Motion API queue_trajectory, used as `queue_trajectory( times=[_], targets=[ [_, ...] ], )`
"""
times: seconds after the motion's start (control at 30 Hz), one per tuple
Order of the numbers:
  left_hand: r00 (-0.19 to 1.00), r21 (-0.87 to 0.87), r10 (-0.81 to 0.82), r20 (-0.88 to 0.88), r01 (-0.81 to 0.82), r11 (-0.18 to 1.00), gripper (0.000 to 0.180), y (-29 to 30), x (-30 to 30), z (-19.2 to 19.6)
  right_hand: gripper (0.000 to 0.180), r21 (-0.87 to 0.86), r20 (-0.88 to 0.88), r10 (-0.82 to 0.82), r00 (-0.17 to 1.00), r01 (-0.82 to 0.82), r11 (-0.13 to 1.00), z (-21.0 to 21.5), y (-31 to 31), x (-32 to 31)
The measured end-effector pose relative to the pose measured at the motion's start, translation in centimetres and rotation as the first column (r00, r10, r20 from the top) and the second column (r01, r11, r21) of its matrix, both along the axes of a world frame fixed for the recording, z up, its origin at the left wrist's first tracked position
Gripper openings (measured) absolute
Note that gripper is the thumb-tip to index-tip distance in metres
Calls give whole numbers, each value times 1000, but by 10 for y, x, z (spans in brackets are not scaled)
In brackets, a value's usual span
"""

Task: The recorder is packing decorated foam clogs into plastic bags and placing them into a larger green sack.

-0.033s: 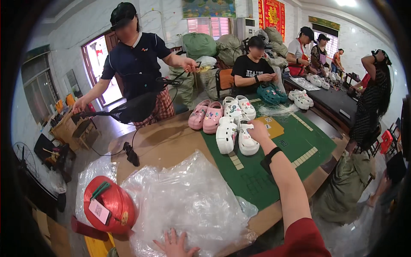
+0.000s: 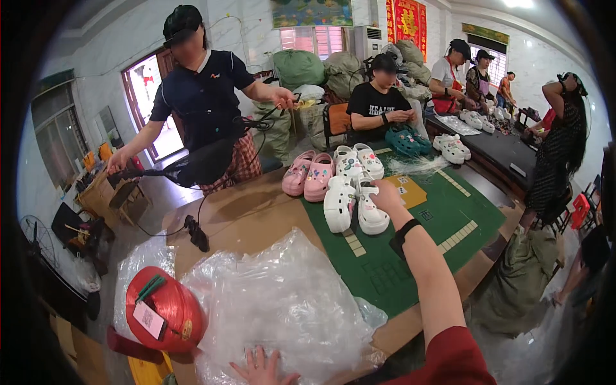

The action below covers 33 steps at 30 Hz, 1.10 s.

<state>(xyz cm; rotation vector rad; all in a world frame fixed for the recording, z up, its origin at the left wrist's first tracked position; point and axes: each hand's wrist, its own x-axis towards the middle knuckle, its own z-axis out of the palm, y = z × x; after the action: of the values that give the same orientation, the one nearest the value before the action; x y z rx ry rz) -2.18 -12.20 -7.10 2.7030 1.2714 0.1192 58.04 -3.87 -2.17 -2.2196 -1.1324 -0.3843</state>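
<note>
My right hand [image 2: 385, 194] reaches forward over the green mat [image 2: 443, 218] and grips the top of a white clog [image 2: 372, 217]. A second white clog [image 2: 338, 204] lies just left of it. A dark band is on my right wrist. My left hand [image 2: 260, 367] lies flat with its fingers spread on a heap of clear plastic bags [image 2: 289, 301] at the near edge of the table. It holds nothing.
A pink pair of clogs [image 2: 308, 174] and more white clogs [image 2: 359, 160] stand behind. A red twine spool [image 2: 160, 311] sits at the left. Across the brown table [image 2: 244, 218] a standing person [image 2: 199, 96] holds a black corded tool; a seated person [image 2: 378, 102] handles teal clogs [image 2: 404, 141]. More people work at the back right.
</note>
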Motion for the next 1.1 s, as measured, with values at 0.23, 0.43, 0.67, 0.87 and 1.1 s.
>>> queue_trajectory(
  times=[0.23,0.43,0.67,0.87,1.1],
  targets=[
    [999,-7,20,-34,-20,1000,80,3,6,1,60,-453,46,10,999,12,891,-6,61,28],
    [991,-9,54,-125,-55,998,80,2,4,-7,72,-585,-233,-16,972,-127,801,-3,86,41],
    [1000,21,-2,-16,2,1000,76,0,4,-7,55,-350,-457,188,869,-370,860,-4,51,13],
    [1000,-13,-4,3,4,1000,80,4,4,-10,48,-175,-785,-114,609,-41,984,10,-10,-23],
    [983,82,-41,177,27,996,80,5,5,-18,27,-43,-999,-44,7,148,988,30,-93,-48]
  ],
)
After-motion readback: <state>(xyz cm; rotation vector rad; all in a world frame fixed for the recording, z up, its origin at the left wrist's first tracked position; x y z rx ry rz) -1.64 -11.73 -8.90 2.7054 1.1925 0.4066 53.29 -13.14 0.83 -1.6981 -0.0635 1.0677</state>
